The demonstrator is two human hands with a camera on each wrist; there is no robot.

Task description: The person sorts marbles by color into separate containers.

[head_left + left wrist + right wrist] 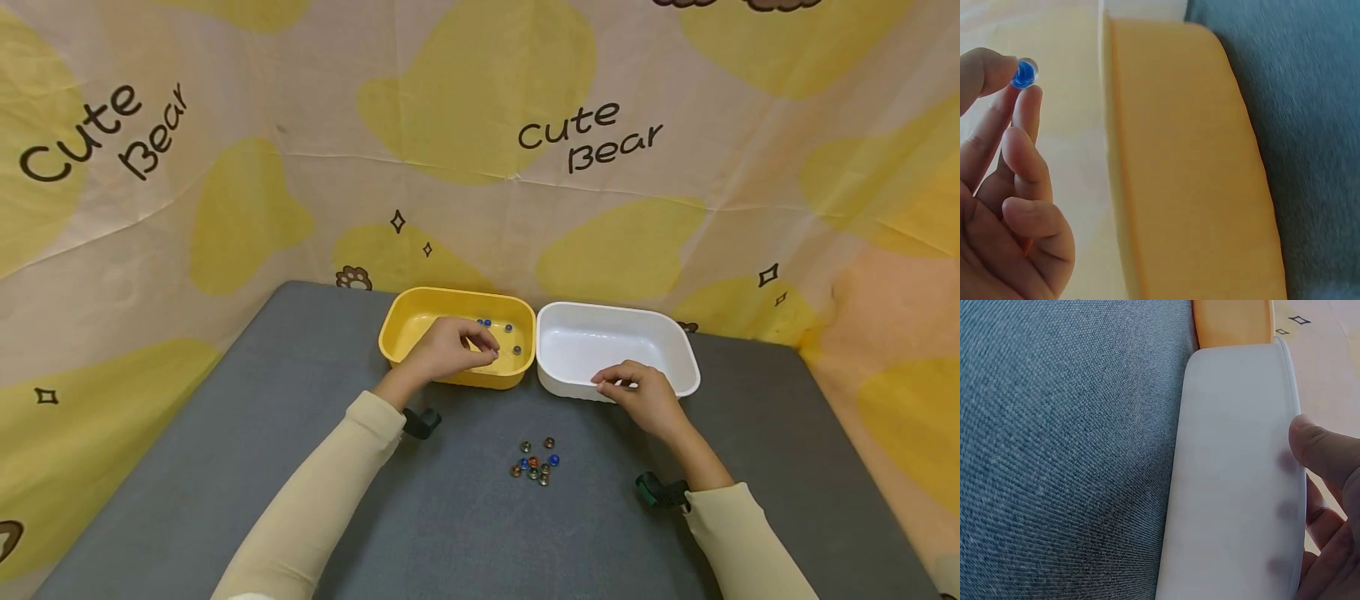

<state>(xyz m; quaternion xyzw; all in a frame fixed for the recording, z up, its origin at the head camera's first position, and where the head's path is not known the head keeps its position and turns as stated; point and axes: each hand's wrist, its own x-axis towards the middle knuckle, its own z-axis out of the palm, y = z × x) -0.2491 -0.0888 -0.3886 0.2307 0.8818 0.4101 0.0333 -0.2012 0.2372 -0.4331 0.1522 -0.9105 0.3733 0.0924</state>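
Note:
My left hand (450, 348) is over the yellow basin (408, 293). Between its thumb and fingertips it pinches a clear glass marble with a blue core (1025, 74). The other fingers of that hand curl loosely below the marble in the left wrist view. My right hand (641, 396) is at the near rim of the white basin (555, 379). There its thumb (1317, 447) lies along the outer side of the rim, and the fingers reach behind the wall, showing as dark smudges through it. Several small marbles (508, 328) lie on the yellow basin's floor.
A loose cluster of marbles (534, 473), blue, orange and greenish-brown, lies on the grey tabletop (450, 517) in front of the basins. The two basins stand side by side against a printed cloth backdrop (480, 200).

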